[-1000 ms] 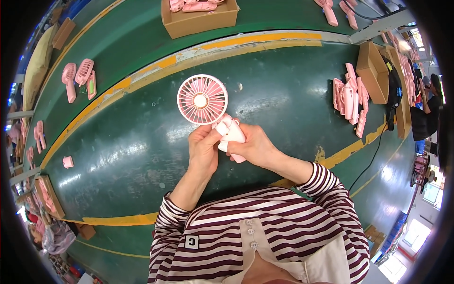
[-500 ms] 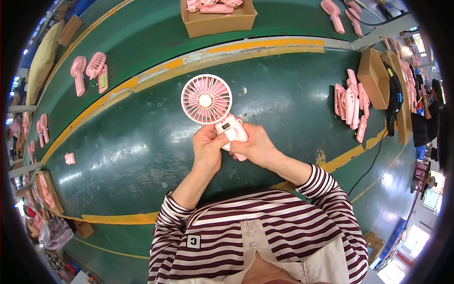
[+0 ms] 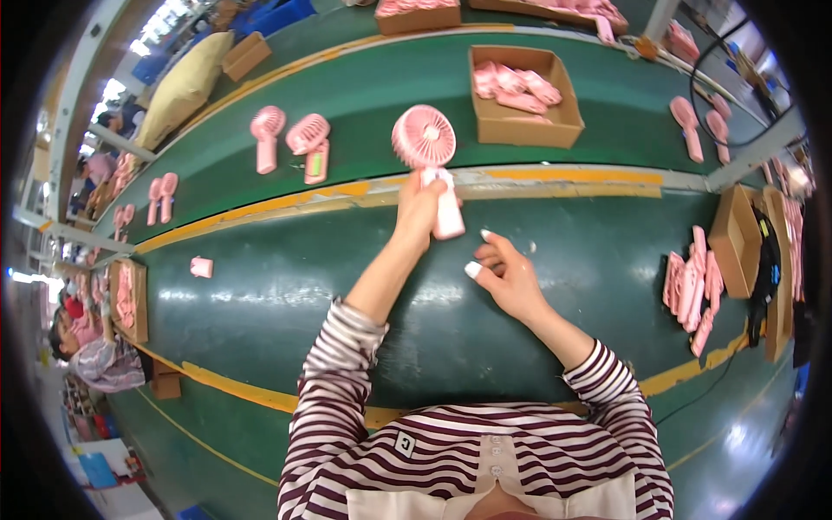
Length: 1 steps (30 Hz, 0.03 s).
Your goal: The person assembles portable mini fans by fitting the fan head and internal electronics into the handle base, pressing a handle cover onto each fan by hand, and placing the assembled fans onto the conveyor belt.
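My left hand (image 3: 419,208) is stretched forward and grips a pink handheld fan (image 3: 426,147) by its pale handle, with the round head pointing away over the yellow-edged strip. My right hand (image 3: 503,270) hovers just behind it above the green table (image 3: 286,303), fingers apart and holding nothing.
Two pink fans (image 3: 290,143) lie on the far green belt, and an open cardboard box (image 3: 524,126) of pink parts sits right of the held fan. A pile of pink handles (image 3: 693,286) lies at the right beside boxes. A small pink piece (image 3: 201,267) lies at the left. Another person (image 3: 87,347) works at the far left.
My left hand has carried the fan forward, away from my body toward the far belt. My right hand has let go of the handle and stays back, fingers spread.
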Motion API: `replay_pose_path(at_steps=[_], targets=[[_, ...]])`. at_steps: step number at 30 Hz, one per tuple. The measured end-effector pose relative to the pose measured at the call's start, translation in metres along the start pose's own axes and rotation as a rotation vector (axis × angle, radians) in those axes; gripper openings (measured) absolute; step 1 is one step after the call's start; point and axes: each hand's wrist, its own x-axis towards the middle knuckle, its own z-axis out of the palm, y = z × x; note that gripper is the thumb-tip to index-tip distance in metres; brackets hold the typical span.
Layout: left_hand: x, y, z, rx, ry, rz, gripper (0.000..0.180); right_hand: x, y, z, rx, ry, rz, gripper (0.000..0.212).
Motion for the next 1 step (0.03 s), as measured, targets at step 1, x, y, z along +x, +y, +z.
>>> replay_pose_path(at_steps=[1], targets=[[0.0335,0.0003,-0.0265,0.471,0.181,0.186,0.030,0.0024,-0.0006,0.0051,-0.130,-0.023,-0.016,0.053]])
